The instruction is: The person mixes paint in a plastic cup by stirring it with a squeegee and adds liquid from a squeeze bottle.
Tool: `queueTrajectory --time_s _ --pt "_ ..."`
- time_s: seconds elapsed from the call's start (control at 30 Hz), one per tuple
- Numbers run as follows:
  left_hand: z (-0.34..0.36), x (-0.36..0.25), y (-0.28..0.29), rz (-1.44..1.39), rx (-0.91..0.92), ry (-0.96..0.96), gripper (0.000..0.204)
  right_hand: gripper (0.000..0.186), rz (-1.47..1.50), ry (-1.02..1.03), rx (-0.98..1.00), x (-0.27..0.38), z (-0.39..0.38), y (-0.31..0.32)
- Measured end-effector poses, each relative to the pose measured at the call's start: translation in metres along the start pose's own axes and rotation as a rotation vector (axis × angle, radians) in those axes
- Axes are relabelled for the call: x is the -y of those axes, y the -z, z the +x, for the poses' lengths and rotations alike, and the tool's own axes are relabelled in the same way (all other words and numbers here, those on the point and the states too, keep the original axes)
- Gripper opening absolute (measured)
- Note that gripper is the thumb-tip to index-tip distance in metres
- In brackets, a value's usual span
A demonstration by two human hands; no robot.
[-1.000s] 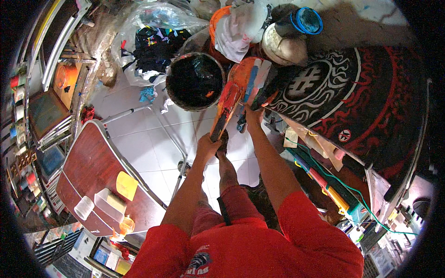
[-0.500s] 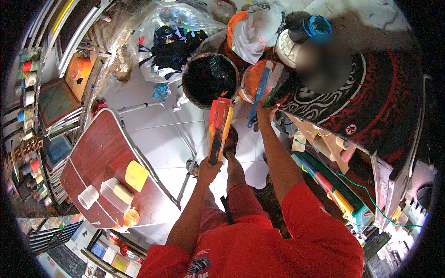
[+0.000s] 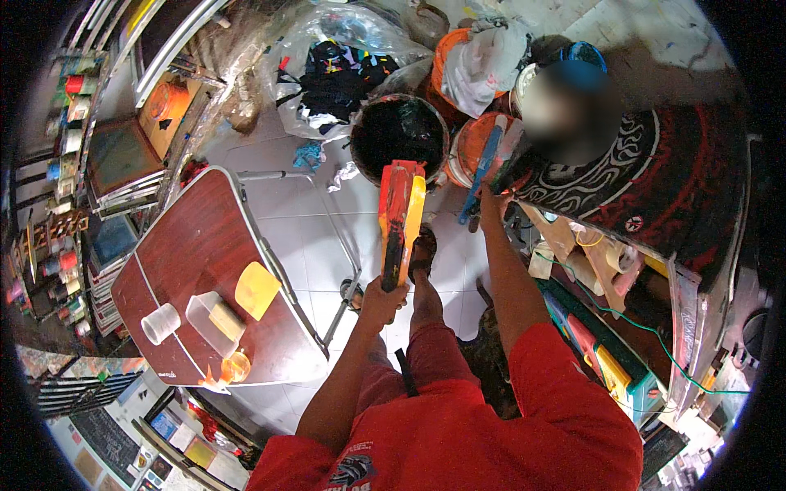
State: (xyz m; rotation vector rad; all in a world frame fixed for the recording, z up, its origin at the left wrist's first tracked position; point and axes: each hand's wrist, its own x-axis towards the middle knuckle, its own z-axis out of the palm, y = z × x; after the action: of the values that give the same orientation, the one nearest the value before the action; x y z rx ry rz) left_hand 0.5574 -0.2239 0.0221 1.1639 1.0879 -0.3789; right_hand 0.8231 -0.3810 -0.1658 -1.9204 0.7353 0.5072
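Note:
My left hand [image 3: 385,303] is closed around the lower end of a long paint-smeared squeegee [image 3: 401,225], red on one side with yellow along its right edge and dark near my fingers. Its far end reaches the near rim of a dark-lined bucket [image 3: 358,141]. To the right, my right hand [image 3: 493,202] is closed by a blue squeegee [image 3: 485,168], which leans across an orange bucket [image 3: 460,155]. A greyish bar lies beside the blue one. My right fingers are partly hidden, and they seem wrapped around the blue squeegee.
A brown folding table [image 3: 196,254] at left bears a plastic cup [image 3: 160,324], a clear container [image 3: 205,319] and a yellow piece [image 3: 257,290]. A bag of dark scraps [image 3: 344,78] lies beyond. A black printed cloth [image 3: 688,172] and a green cable [image 3: 655,326] are at right.
The view has shifted slightly, so the surroundings sit farther right. The squeegee in my left hand sits a little left relative to the dark bucket. Both hands keep their holds.

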Motion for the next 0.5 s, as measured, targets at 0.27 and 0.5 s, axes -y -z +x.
queueTrajectory --time_s 0.27,0.5 --pt "-0.033 -0.023 0.01 -0.167 0.024 0.027 0.02 0.098 0.043 0.069 -0.107 -0.015 0.006 -0.01" --pt "-0.071 -0.025 0.037 -0.045 0.052 -0.068 0.032 0.048 1.845 -0.074 1.126 -0.113 0.119 0.007"
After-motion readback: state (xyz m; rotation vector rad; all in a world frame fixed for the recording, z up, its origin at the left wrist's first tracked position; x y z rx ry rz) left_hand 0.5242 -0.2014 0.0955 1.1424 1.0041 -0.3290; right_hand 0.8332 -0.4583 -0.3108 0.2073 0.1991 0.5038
